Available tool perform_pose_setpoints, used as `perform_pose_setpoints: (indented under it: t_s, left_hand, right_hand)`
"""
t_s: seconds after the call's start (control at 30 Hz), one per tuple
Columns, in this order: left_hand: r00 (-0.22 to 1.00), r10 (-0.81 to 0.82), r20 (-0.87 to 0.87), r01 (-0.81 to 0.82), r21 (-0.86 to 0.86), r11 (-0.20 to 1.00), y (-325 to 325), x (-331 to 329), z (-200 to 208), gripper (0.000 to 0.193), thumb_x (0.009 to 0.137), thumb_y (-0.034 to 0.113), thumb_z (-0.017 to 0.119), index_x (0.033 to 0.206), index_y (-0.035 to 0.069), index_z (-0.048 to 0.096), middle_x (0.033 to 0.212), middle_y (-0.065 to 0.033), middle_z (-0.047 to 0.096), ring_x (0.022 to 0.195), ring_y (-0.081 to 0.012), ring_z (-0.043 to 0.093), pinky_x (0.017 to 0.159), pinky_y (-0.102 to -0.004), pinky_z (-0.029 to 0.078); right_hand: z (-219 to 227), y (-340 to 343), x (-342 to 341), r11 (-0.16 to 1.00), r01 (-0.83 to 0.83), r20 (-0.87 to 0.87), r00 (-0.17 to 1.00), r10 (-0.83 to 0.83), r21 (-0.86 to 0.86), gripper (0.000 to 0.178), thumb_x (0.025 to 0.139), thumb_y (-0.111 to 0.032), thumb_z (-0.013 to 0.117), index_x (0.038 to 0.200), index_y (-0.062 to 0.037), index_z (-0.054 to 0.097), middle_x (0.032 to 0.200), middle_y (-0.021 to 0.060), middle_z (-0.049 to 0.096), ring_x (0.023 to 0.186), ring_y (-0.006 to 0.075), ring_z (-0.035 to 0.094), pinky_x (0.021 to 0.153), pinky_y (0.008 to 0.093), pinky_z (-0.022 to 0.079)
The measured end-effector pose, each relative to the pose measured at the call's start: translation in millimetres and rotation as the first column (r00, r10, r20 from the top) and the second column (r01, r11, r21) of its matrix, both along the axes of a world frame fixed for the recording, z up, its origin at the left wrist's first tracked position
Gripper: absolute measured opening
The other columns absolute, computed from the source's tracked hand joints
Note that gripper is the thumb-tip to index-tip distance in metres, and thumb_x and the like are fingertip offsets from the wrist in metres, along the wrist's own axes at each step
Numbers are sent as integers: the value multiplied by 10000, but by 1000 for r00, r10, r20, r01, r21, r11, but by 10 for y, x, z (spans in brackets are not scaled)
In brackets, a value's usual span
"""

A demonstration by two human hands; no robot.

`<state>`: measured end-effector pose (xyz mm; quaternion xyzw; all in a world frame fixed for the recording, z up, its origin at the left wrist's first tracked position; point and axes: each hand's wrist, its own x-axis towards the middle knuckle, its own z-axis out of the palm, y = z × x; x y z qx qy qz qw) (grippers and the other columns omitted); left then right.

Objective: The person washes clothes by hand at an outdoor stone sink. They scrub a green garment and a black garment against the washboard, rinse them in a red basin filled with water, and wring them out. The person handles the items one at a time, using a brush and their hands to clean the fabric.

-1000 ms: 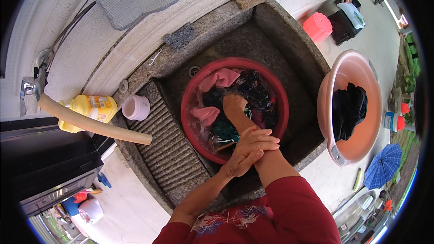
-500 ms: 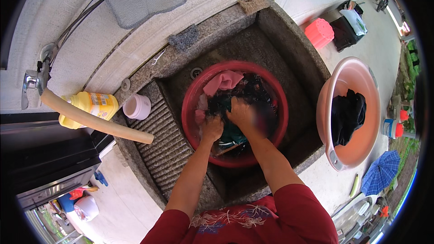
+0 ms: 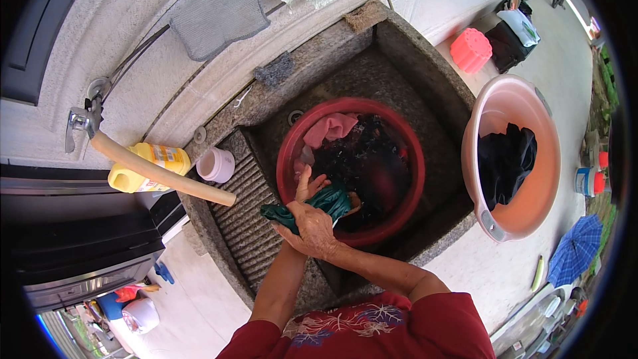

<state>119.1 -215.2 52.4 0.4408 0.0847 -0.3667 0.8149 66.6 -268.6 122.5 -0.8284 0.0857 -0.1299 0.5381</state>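
A dark green wet cloth [image 3: 334, 201] is bunched across both my hands at the near left part of the red basin [image 3: 417, 179]. My left hand [image 3: 307, 189] is partly hidden behind the cloth and holds it, with some fingers sticking out beyond it. Crossing over from the right, my right hand [image 3: 314, 227] is closed on the cloth near my left wrist. A wooden-looking edge [image 3: 354, 203] shows beside the cloth. In the basin's water lie dark clothes [image 3: 362, 153] and a pink cloth [image 3: 329, 128].
The basin stands in a stone sink [image 3: 425, 60] with a ribbed washboard [image 3: 252, 226] at left. Above that side hang a tap hose [image 3: 166, 169], a yellow bottle [image 3: 143, 167] and a pink tub [image 3: 216, 164]. At right, a pale pink basin [image 3: 548, 179] holds black clothing [image 3: 508, 163].
My hands have come up out of the water and moved left and nearer, bringing the green cloth with them. My right hand now crosses over my left. The view has shifted slightly.
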Motion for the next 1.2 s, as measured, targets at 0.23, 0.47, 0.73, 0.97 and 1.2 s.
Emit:
perform_pose_setpoints:
  t_s: [0.23, 0.47, 0.73, 0.97, 1.2]
  left_hand:
    - [980, 22, -196, 10, 157, 988, -106, 105, 150, 256, 935, 298, 525, 1036, 63, 517, 840, -9, 487, 757, -107, 459, 641, -245, 379]
    - [845, 147, 514, -450, 534, 716, 238, 318, -225, 214, 929, 254, 547, 906, 45, 582, 686, 11, 477, 595, -84, 410, 551, -237, 344]
    - [328, -943, -57, -93, 991, -92, -19, 32, -837, 676, 872, 390, 549, 1423, 107, 277, 1322, -167, 458, 1173, -401, 447, 971, -503, 350]
    - [300, -954, 32, 25, 999, 42, 72, 232, -1212, 611, 822, 360, 613, 1308, 45, 417, 1141, -173, 583, 1023, -332, 568, 888, -418, 441]
    - [944, -323, 69, 170, 736, 655, 53, 213, -274, 628, 851, 506, 558, 1267, 47, 447, 1001, -163, 615, 863, -255, 635, 699, -403, 521]
  right_hand:
    - [-164, -508, 639, 972, 189, 98, 979, -177, -137, 274, 800, -284, 644, 884, -50, 530, 814, 150, 585, 709, 374, 609, 609, 433, 506]
    - [-816, -1570, 324, 857, 331, -190, 883, -429, -396, 347, 781, -175, 658, 1062, -15, 529, 1084, 164, 525, 898, 362, 596, 733, 433, 510]
    - [-1288, -1200, 178, 723, -5, -253, 939, -235, -691, 426, 743, -345, 693, 1032, -52, 583, 1034, 171, 541, 956, 336, 521, 800, 433, 430]
    - [-1528, -1291, 398, 746, -15, -297, 923, -246, -666, 296, 746, -277, 689, 927, -51, 626, 1016, 163, 538, 960, 311, 514, 787, 383, 447]
    - [-544, -1504, 330, 857, 122, -105, 991, -79, 501, 186, 799, -69, 567, 971, -18, 615, 929, 34, 575, 906, 126, 534, 776, 257, 436]
